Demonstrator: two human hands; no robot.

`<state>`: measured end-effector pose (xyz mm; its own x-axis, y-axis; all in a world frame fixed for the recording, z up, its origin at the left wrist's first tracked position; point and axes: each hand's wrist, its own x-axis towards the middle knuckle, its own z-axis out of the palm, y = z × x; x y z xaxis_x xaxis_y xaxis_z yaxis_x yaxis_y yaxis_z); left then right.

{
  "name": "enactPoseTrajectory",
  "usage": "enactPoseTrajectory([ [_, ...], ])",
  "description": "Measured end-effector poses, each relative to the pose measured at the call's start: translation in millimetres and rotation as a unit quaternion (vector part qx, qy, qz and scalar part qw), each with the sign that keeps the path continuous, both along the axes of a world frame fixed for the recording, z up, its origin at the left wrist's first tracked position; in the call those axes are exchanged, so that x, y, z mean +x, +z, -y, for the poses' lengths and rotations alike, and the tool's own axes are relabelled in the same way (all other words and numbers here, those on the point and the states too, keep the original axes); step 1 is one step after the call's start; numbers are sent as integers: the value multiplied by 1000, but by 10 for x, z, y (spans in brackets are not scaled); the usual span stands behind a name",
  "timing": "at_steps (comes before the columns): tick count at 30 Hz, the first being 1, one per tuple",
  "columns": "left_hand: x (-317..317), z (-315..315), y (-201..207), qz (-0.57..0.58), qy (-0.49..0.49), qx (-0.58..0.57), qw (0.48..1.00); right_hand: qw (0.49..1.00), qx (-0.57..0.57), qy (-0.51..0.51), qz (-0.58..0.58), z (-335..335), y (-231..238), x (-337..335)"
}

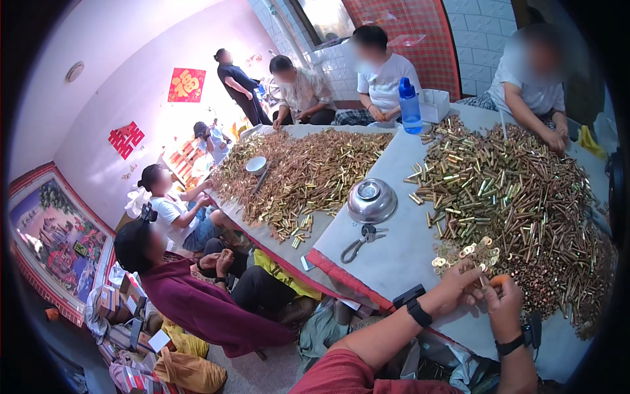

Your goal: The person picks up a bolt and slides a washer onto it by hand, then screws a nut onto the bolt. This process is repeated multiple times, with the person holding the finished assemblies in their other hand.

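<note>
At the table's near edge, my left hand (458, 287) and my right hand (504, 307) are close together. Their fingers pinch a short, light metal piece (483, 280), mostly covered by the fingertips, so its exact kind cannot be made out. An orange cover (502, 281) sits on a finger of my right hand. Just beyond my left hand lie loose gold-coloured washers (469, 251). A large pile of brass-coloured metal sleeves or bolts (499, 177) spreads farther out, and small coppery nuts (535, 272) are heaped to the right of my hands.
An upturned steel bowl (372, 201), keys on a carabiner (357, 241) and a blue bottle (410, 108) stand or lie on the table. Another metal pile (308, 171) holds a white bowl (256, 165). Several people sit around; filled sacks (190, 369) lie on the floor.
</note>
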<state>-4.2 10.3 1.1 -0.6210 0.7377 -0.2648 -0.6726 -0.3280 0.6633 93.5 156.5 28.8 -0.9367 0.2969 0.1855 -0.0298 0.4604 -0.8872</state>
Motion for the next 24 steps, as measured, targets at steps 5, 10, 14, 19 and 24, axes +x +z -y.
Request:
enactPoseTrajectory([
  [5, -19, 66, 130, 14, 48, 5, 999, 955, 294, 3, 27, -6, -3, 18],
  [10, -68, 63, -49, -130, -3, -67, 989, 949, 315, 1, 10, -4, -55, -38],
  [14, -50, 62, -68, -214, -7, -134, 968, 937, 348, -14, -11, -58, -76, -63],
  [19, -48, 63, -59, -314, 42, -127, 940, 934, 356, 16, -10, -109, 13, -39],
  [24, -84, 83, -102, -365, 56, -123, 921, 936, 351, 20, -7, -85, 63, -51],
])
